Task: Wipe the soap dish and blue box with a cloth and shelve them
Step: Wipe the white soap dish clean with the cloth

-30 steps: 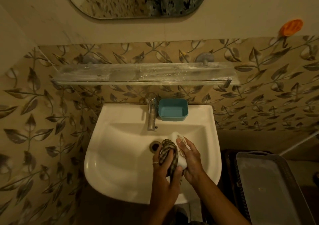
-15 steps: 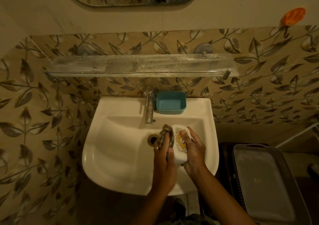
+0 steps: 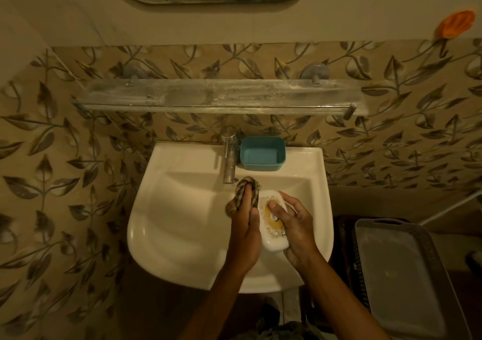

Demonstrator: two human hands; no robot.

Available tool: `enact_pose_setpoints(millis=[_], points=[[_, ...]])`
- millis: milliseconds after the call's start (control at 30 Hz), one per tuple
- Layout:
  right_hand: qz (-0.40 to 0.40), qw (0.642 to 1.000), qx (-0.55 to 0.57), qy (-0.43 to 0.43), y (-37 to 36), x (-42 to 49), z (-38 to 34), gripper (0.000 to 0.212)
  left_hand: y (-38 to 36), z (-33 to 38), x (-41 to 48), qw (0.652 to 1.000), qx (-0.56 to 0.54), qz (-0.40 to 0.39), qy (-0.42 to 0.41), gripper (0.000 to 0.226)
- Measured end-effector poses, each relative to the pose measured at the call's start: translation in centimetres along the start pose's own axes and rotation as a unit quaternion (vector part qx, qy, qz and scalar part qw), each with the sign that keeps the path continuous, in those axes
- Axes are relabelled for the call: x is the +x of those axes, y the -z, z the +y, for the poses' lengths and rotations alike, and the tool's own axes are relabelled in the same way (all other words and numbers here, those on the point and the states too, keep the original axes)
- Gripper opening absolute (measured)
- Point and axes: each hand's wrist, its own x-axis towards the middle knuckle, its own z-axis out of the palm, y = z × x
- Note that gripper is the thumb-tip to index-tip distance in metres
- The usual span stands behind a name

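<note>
Fingers (image 3: 273, 206) of my right hand (image 3: 300, 225) curl around the white soap dish (image 3: 273, 231); my left hand (image 3: 245, 225) is closed on the bunched striped cloth (image 3: 241, 189).

I see the cloth pressed against the dish's left edge, over the sink (image 3: 182, 222). The blue box (image 3: 263, 153) sits on the sink's back ledge beside the tap (image 3: 229, 154), below the glass shelf (image 3: 219, 95).

Both forearms are bare, with dark patterned clothing (image 3: 281, 330) below.
</note>
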Motion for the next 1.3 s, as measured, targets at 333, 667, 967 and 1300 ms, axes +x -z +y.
enact_pose_setpoints(millis=[333,667,967,1300], points=[[0.006,1.0,-0.003,-0.015,-0.1,0.0,-0.7,0.049,-2.2,-0.5,-3.7,0.998,-0.025,0.039,0.029,0.054],[-0.15,0.987,0.005,-0.058,1.1,0.3,-3.1,0.054,2.2,-0.5,1.2,0.996,-0.08,0.038,0.02,0.053],[-0.024,0.994,-0.102,0.044,0.7,-1.3,-0.5,0.023,1.1,-2.2,-1.8,0.987,-0.116,0.078,0.082,0.045],[-0.193,0.96,-0.202,0.023,2.3,-0.5,-3.8,0.017,2.5,-0.4,0.7,0.994,0.019,-0.097,0.039,0.043]])
